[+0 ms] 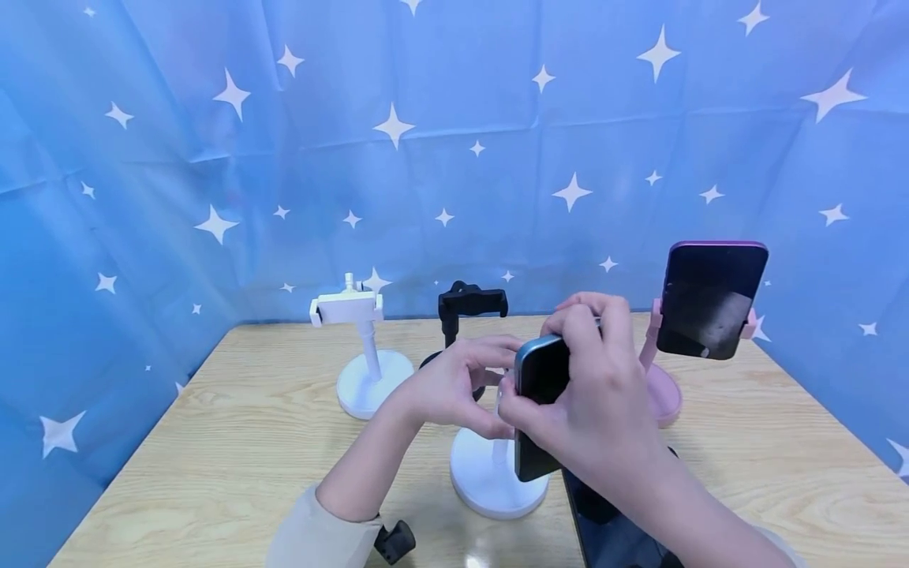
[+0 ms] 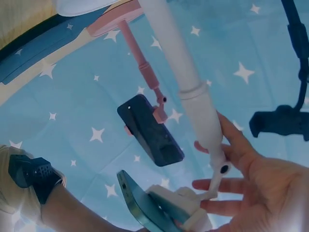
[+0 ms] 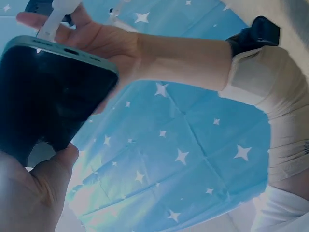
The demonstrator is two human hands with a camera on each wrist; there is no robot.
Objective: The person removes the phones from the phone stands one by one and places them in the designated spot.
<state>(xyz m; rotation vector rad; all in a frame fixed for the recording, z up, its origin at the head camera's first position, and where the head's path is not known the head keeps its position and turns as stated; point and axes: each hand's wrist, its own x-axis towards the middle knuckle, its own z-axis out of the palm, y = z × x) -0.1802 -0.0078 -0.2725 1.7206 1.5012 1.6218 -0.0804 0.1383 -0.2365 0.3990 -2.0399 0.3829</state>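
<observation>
My right hand (image 1: 604, 379) grips a teal-edged smartphone (image 1: 543, 379) by its sides, thumb at the near edge and fingers over the far one. The phone stands on edge, tilted, its dark screen towards my right palm. Behind it is the clamp (image 2: 176, 203) of a white phone stand (image 1: 497, 481); in the left wrist view the phone's back lies right at this clamp. My left hand (image 1: 461, 386) holds the stand near its top joint, fingers curled about the neck and thumb by the clamp. From the head the clamp is mostly hidden behind phone and hands.
Further back stand another white phone stand (image 1: 369, 371) and a black one (image 1: 472, 301), their clamps without phones. At right a pink stand (image 1: 663, 394) carries a dark phone (image 1: 710, 300). Another dark phone-like slab (image 1: 611, 536) lies under my right forearm. A starred blue curtain (image 1: 454, 181) hangs behind the table.
</observation>
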